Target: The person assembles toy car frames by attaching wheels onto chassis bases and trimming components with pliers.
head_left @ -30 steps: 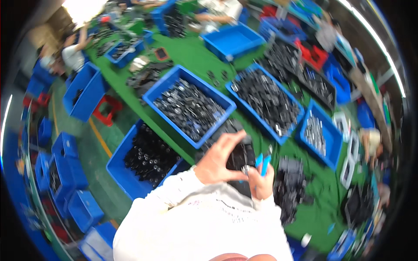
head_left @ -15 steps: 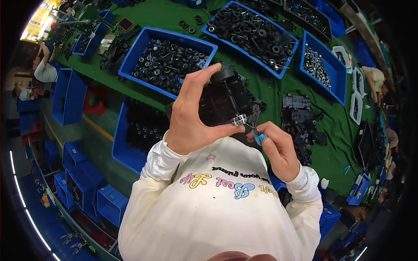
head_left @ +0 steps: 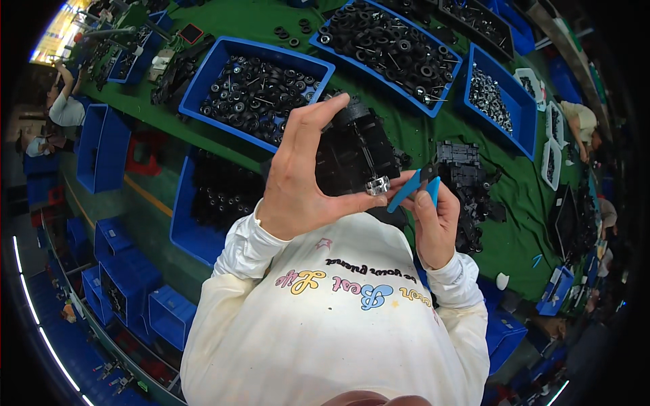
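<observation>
The left hand (head_left: pixel 301 172) is raised in front of the chest and holds a black plastic assembly with wheels and a small silver metal part at its lower edge (head_left: pixel 355 155); the thumb lies under the piece and the other fingers are curled over its top, so the hand is closed around it; the piece is above the green table (head_left: pixel 521 196), not resting on it. The right hand (head_left: pixel 433 220) is just beside it on the right; its fingers are pressed together on a pair of bright blue plastic tweezers (head_left: pixel 416 189); the tips of the tweezers point to the left and reach the silver part, but I cannot tell if they really touch it.

Behind the hands, on the table, there is a large blue plastic bin full of small black wheels (head_left: pixel 257 91); further back is a second blue bin with bigger black round parts (head_left: pixel 389 44); to the right of it is a narrower blue bin with small grey metal pieces (head_left: pixel 497 98). A heap of black plastic frames (head_left: pixel 467 183) lies on the green surface just to the right of the right hand. Below the table edge on the left stands another blue bin with dark parts (head_left: pixel 213 196); more blue crates (head_left: pixel 125 291) are stacked on the floor near it. The person wears a white long-sleeved shirt with coloured letters (head_left: pixel 332 318). Other people (head_left: pixel 64 108) are working at the far left and the far right.
</observation>
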`<control>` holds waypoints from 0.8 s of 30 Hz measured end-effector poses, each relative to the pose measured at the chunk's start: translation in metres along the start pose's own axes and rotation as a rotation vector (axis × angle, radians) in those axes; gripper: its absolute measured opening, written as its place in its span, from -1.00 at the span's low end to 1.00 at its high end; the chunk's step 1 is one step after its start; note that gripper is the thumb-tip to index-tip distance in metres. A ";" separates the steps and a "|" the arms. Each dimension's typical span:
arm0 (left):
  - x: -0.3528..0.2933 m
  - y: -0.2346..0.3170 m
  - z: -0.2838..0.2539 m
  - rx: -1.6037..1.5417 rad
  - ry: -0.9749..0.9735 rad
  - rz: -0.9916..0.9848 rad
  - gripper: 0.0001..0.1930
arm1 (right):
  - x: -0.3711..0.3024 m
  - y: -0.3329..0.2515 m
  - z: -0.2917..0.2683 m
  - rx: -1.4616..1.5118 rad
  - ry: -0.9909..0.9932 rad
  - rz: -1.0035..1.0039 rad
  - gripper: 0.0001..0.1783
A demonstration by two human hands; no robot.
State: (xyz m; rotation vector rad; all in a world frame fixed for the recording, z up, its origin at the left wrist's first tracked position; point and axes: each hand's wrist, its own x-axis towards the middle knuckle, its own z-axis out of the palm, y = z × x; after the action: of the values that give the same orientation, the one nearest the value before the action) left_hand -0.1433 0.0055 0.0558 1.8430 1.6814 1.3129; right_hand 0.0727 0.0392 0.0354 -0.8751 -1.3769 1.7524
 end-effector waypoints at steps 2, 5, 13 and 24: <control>-0.006 -0.003 0.007 -0.199 -0.026 -0.112 0.08 | 0.004 0.002 0.016 0.174 0.134 -0.008 -0.75; -0.011 -0.006 0.017 -0.293 -0.005 -0.109 0.09 | 0.001 0.018 0.019 0.205 0.218 0.032 -0.87; -0.015 -0.010 0.026 -0.382 -0.071 -0.121 0.11 | 0.005 0.016 0.030 0.342 0.189 0.069 -0.87; -0.018 -0.010 0.030 -0.554 -0.052 -0.114 0.05 | 0.000 0.032 0.021 0.337 0.143 0.050 -0.70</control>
State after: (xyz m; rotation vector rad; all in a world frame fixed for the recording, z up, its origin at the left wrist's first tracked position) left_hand -0.1241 0.0019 0.0256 1.4216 1.2089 1.4781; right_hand 0.0505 0.0245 0.0084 -0.8333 -0.9392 1.8514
